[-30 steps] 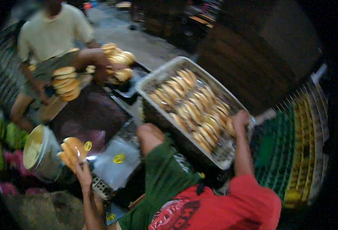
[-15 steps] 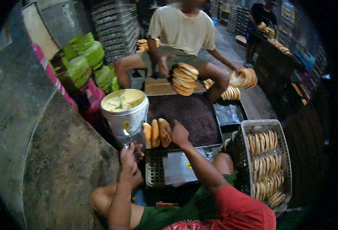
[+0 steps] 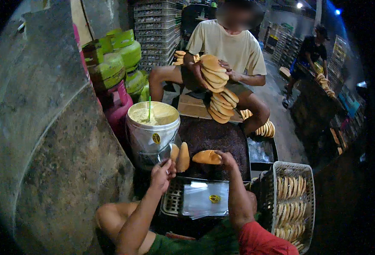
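Note:
My right hand (image 3: pixel 227 160) grips one end of a golden bread roll (image 3: pixel 206 157), held roughly level above the dark tray (image 3: pixel 204 134). On the left, my left hand (image 3: pixel 163 173) is closed on a clear plastic bag (image 3: pixel 163 154), whose outline is hard to make out. Two more bread rolls, the nearer one (image 3: pixel 183 158) standing on edge, are just beyond its fingers at the tray's left side. Behind that hand stands a white bucket (image 3: pixel 153 134) of pale yellow cream with a green-handled tool in it. Flat clear bags (image 3: pixel 204 197) lie stacked in front of the tray.
Across the tray a person (image 3: pixel 225 46) holds a stack of rolls (image 3: pixel 213 72) above another pile (image 3: pixel 222 106). A crate (image 3: pixel 293 204) of bagged rolls stands at right. Green gas cylinders (image 3: pixel 117 59) and a pink one (image 3: pixel 118 104) are at left. Another person (image 3: pixel 312 55) works farther back.
My right hand has lifted a roll from the row and moved it right, turning it level. The person opposite has brought both hands around a stack of rolls. The view has shifted.

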Demonstrator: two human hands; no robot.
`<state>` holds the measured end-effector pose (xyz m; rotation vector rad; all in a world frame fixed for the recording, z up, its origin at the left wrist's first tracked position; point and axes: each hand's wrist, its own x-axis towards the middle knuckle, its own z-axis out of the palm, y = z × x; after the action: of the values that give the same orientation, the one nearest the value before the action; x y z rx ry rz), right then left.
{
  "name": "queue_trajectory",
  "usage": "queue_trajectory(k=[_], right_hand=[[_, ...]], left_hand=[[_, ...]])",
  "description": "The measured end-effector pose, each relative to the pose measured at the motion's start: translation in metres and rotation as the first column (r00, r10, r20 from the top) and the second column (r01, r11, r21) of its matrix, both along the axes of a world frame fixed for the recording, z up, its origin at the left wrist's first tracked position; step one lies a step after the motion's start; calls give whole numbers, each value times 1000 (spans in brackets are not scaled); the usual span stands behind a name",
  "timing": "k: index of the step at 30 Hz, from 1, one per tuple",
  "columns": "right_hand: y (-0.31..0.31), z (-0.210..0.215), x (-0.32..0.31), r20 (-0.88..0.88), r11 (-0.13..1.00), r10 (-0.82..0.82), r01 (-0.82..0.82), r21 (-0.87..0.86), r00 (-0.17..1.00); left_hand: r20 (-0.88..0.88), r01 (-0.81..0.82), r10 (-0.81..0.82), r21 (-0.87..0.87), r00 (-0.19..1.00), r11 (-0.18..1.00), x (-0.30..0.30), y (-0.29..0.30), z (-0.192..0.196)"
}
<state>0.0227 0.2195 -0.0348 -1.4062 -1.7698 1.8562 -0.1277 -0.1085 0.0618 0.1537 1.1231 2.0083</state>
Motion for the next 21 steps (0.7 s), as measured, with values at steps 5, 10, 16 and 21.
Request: queue_trajectory(k=[5,10,16,21], right_hand=[[-15,0,-8,-22,955,-2,8,296,1000],[-62,39,20,-505,974,39,79,210,862],[-110,57,46,-557,972,-117,209,106,823],[-121,56,57,-636,975,-206,214,-66,744]], left_hand=[[239,-348,346,-34,907,937,-13,47,-38],[288,-439,445,-90,848,894,7,98,-71],[333,-254,248,-28,910,967,61,140,-79],[106,-110,125,-139,986,984,93,136,-70]])
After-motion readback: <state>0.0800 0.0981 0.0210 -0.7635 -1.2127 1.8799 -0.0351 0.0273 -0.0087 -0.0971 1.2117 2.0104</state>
